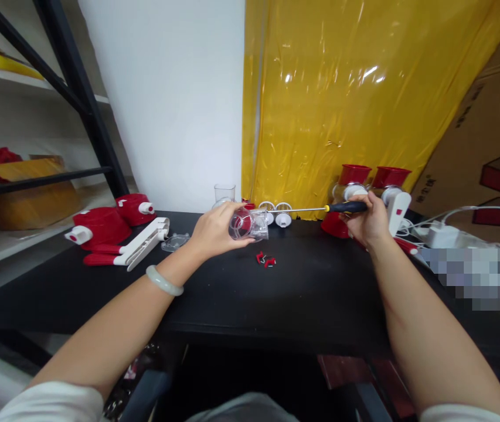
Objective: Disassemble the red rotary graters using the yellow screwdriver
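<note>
My left hand (218, 230) is closed round a clear plastic housing (258, 225), held on its side above the black table. In my right hand (368, 223) is a screwdriver (347, 207) with a black and yellow handle. Its long shaft points left, and the tip meets or nearly meets the housing's upper right edge; I cannot tell which. Small red parts with metal bits (266, 259) lie on the table below the housing. Behind it stand two white slotted drums (283, 215) and another clear plastic piece (224, 193), partly hidden by my left hand.
Red bases (100, 228) and white handles with red grips (144, 243) lie at the left. Two red-and-white assembled devices (391, 196) stand at the back right. White cables and a plug adapter (443, 234) crowd the right edge. Yellow sheeting (342, 105) hangs behind the table (276, 310).
</note>
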Demonstrator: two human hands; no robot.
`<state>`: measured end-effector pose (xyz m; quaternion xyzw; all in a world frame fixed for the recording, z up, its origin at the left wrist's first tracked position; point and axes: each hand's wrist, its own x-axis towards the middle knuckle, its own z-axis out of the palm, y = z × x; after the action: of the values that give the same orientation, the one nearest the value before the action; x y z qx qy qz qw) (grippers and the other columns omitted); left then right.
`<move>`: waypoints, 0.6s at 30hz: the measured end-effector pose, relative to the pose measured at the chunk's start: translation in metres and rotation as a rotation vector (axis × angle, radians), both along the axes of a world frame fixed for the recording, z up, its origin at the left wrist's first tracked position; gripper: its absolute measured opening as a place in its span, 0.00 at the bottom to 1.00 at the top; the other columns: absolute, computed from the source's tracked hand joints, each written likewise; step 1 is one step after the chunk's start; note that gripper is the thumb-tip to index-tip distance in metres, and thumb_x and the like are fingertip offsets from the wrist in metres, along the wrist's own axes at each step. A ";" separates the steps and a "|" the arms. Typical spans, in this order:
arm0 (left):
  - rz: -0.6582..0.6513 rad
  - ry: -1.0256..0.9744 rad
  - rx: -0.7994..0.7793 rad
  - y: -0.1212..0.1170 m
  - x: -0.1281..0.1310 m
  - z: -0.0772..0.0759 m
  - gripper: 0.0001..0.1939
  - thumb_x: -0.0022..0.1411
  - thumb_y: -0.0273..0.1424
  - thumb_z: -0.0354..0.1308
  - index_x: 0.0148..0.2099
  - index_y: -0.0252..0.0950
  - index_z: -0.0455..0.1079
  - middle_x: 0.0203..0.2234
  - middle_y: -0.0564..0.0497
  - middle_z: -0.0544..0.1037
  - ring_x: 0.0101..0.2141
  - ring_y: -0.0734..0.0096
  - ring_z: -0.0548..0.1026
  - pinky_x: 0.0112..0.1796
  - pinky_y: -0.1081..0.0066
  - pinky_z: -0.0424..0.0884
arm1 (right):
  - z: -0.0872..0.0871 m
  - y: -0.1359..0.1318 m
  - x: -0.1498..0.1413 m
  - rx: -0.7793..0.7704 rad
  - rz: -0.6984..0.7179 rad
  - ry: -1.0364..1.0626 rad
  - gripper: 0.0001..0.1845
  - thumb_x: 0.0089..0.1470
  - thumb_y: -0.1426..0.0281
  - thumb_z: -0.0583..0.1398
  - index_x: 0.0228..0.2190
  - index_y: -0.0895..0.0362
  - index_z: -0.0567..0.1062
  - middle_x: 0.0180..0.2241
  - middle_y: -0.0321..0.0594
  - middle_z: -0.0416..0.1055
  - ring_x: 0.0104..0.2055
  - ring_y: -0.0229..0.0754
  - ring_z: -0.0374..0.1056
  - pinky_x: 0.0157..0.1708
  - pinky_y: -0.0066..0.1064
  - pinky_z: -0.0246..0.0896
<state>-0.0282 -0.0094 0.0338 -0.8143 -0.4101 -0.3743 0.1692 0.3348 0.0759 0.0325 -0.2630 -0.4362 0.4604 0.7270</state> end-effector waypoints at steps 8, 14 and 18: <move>-0.001 0.017 0.015 -0.001 0.001 0.001 0.36 0.50 0.47 0.65 0.58 0.40 0.60 0.52 0.42 0.72 0.51 0.53 0.72 0.50 0.57 0.70 | -0.008 0.011 -0.002 0.060 -0.109 -0.075 0.19 0.40 0.59 0.70 0.22 0.54 0.66 0.19 0.28 0.61 0.18 0.31 0.59 0.13 0.22 0.56; -0.021 0.020 0.008 -0.003 0.002 0.001 0.36 0.50 0.46 0.65 0.58 0.42 0.60 0.51 0.43 0.72 0.51 0.54 0.72 0.50 0.56 0.70 | -0.005 0.011 -0.003 0.083 -0.147 -0.028 0.12 0.41 0.66 0.68 0.24 0.54 0.68 0.24 0.30 0.64 0.24 0.32 0.63 0.21 0.24 0.65; -0.018 0.011 -0.001 -0.002 0.001 0.001 0.36 0.50 0.45 0.65 0.58 0.43 0.60 0.52 0.43 0.72 0.51 0.53 0.72 0.49 0.55 0.70 | -0.001 0.006 -0.002 0.069 -0.052 -0.001 0.07 0.43 0.68 0.64 0.23 0.54 0.69 0.25 0.32 0.67 0.27 0.34 0.66 0.24 0.26 0.68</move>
<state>-0.0268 -0.0111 0.0350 -0.8201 -0.4019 -0.3712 0.1676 0.3332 0.0817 0.0311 -0.2493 -0.4453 0.4257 0.7472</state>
